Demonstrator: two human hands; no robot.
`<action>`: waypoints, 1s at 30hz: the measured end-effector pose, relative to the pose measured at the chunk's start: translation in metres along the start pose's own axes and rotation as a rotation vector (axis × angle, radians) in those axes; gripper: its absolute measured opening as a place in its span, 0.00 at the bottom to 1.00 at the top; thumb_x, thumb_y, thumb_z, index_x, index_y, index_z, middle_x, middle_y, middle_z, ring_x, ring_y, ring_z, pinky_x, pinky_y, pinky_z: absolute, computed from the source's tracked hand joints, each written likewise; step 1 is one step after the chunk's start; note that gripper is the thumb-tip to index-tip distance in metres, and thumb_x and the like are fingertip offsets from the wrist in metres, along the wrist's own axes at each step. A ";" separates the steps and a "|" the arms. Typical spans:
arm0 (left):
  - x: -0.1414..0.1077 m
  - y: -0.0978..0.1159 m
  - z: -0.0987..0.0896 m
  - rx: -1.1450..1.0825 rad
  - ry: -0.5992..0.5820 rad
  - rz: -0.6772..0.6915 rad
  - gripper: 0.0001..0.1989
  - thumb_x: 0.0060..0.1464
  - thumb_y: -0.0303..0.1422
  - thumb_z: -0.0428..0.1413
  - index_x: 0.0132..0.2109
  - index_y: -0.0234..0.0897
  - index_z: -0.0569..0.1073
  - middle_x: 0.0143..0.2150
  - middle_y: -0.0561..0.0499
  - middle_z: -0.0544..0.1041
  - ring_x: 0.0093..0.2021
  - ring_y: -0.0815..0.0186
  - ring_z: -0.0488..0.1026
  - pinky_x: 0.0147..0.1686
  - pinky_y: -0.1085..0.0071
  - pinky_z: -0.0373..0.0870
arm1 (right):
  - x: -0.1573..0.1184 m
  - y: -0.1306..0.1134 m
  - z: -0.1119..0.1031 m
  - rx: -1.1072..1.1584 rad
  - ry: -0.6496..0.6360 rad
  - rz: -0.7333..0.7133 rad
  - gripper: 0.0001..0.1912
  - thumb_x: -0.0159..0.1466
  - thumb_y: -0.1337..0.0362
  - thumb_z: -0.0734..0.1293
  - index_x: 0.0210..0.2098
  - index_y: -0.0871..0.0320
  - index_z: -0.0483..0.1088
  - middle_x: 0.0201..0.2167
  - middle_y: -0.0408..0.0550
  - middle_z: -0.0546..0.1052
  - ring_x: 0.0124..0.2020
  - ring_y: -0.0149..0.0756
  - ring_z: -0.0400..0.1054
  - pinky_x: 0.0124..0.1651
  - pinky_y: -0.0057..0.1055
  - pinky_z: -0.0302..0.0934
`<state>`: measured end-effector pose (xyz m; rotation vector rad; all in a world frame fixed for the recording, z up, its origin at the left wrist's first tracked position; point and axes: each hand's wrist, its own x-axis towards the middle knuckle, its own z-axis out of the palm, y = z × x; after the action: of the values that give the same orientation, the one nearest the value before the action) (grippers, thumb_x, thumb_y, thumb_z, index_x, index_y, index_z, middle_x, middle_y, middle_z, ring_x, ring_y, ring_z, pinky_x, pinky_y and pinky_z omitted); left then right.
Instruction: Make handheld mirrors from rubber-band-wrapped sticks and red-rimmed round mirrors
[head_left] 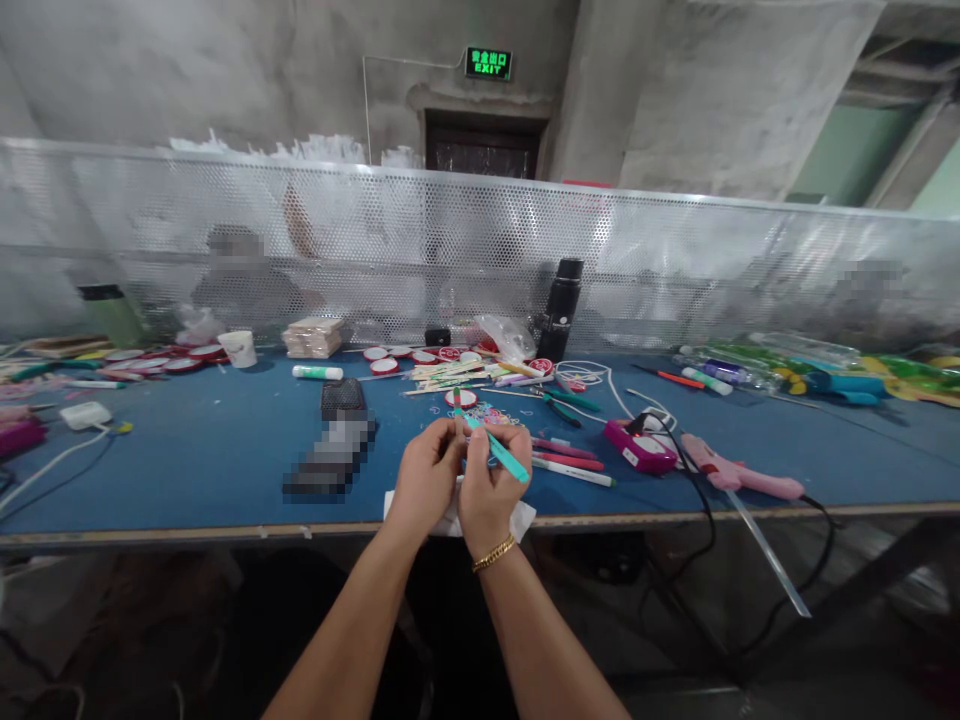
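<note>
My right hand (491, 480) is closed around a teal marker pen (508, 458), its tip pointing up and left toward my left hand. My left hand (426, 475) pinches a small narrow stick (457, 400) that stands up from the fingertips, coloured green and reddish at its upper end. Both hands meet over the front edge of the blue table, above a white tissue (523, 518). Just beyond the fingers lie small colourful bits (491, 414) and a round red-rimmed white disc (466, 398). Red, pink and white pens (574, 468) rest right of my right hand.
A pink glue gun (750, 482) with a clear glue stick and a magenta box (637, 447) with cables are on the right. A black bottle (561, 310), wooden sticks (450, 373) and a paper cup (238, 348) stand or lie farther back. A perforated metal screen (360, 250) closes the rear.
</note>
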<state>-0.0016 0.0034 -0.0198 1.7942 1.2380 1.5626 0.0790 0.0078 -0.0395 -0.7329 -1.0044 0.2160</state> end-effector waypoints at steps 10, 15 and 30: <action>0.000 -0.002 0.001 -0.005 0.000 -0.005 0.08 0.61 0.35 0.54 0.34 0.38 0.72 0.30 0.54 0.73 0.33 0.66 0.67 0.35 0.71 0.63 | -0.001 0.001 -0.002 -0.007 -0.034 -0.014 0.06 0.68 0.62 0.66 0.35 0.56 0.68 0.32 0.42 0.72 0.35 0.35 0.68 0.42 0.34 0.64; 0.000 -0.002 0.001 0.000 0.017 -0.008 0.08 0.60 0.34 0.54 0.32 0.38 0.72 0.29 0.54 0.72 0.31 0.66 0.67 0.33 0.71 0.62 | -0.002 0.002 -0.002 -0.016 -0.043 -0.020 0.06 0.68 0.61 0.66 0.35 0.56 0.68 0.32 0.43 0.72 0.35 0.35 0.69 0.42 0.35 0.64; -0.001 0.001 0.000 0.007 0.009 -0.003 0.08 0.60 0.34 0.54 0.32 0.38 0.71 0.29 0.54 0.73 0.32 0.66 0.68 0.34 0.72 0.63 | 0.000 0.000 -0.001 -0.002 -0.021 -0.006 0.06 0.68 0.62 0.65 0.35 0.56 0.68 0.32 0.43 0.72 0.35 0.35 0.68 0.42 0.35 0.64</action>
<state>-0.0011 0.0023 -0.0189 1.7901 1.2516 1.5684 0.0796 0.0071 -0.0402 -0.7311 -1.0271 0.2183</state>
